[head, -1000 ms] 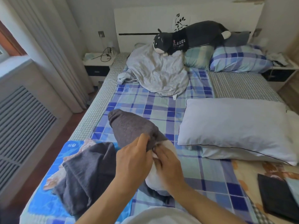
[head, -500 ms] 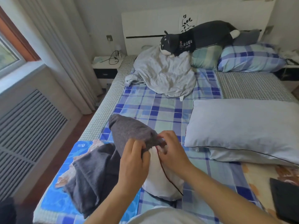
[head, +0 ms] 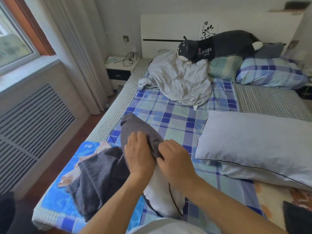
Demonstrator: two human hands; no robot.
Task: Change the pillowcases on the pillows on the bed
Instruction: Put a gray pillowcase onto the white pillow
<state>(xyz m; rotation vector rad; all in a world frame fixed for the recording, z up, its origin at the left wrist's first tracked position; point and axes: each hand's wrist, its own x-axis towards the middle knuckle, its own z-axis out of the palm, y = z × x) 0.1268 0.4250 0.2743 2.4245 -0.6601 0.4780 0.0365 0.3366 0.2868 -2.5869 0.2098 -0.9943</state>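
I have a white pillow [head: 162, 196] in front of me at the near edge of the bed [head: 108, 122], and a dark grey pillowcase [head: 135, 129] covers its far half. The pillow's long axis runs away from me and slightly to the left: the covered end points toward the window-side corner of the headboard [head: 168, 27], and the bare white end, edged with dark piping, points back at my body. My left hand [head: 139, 156] lies over the open hem of the pillowcase, fingers curled down onto the grey cloth and gripping it. My right hand [head: 175, 159] is just beside it, almost touching, with fingertips pinching the same hem where grey fabric meets the white pillow.

To the left of the pillow, touching it, a crumpled dark grey fabric [head: 98, 179] lies heaped on a bright blue printed blanket [head: 55, 198]. To the right, a large pale lavender pillow [head: 260, 146] lies flat on the blue plaid sheet [head: 177, 119], its long axis running across the bed. Farther up, a rumpled light grey cover [head: 179, 81] is bunched near the headboard. A black plush dog [head: 217, 46] stretches across the top of it and onto a green striped pillow [head: 224, 68], with a blue plaid pillow [head: 270, 73] beside that. A white nightstand [head: 121, 66] holding a black cable stands on the left of the bed by the curtain [head: 76, 53].
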